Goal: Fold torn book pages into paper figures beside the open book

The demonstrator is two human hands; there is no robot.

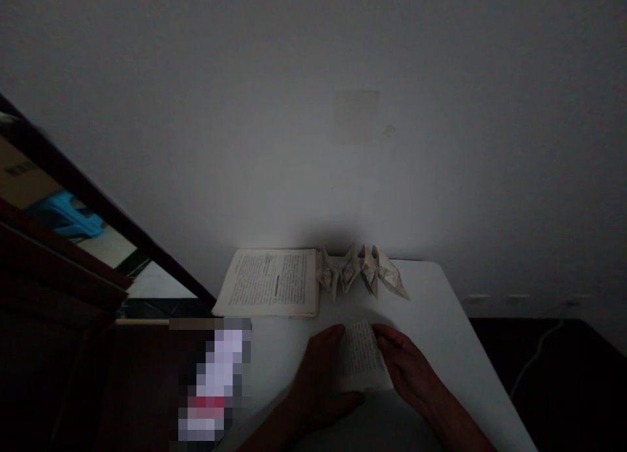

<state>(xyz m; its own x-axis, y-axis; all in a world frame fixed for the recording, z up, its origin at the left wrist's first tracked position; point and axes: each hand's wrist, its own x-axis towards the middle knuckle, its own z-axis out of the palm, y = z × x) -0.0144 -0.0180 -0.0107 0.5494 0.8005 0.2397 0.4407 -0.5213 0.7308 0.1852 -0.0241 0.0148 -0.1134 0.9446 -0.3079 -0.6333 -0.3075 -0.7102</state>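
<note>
Left hand (321, 373) and right hand (409, 367), fingers closed on either edge of the small printed paper sheet (360, 357) over the white bench (441, 308), and in this gloom a crease could run crooked.

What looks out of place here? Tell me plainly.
Nothing spilled or torn. The printed pages lie flat, the four folded paper figures stand in a row, and the left hand and right hand rest on a printed sheet. Only a faint rectangular patch on the wall stands out.

Dim home rm: white table (441, 308), open book (269, 282), bare wall (313, 112).
</note>
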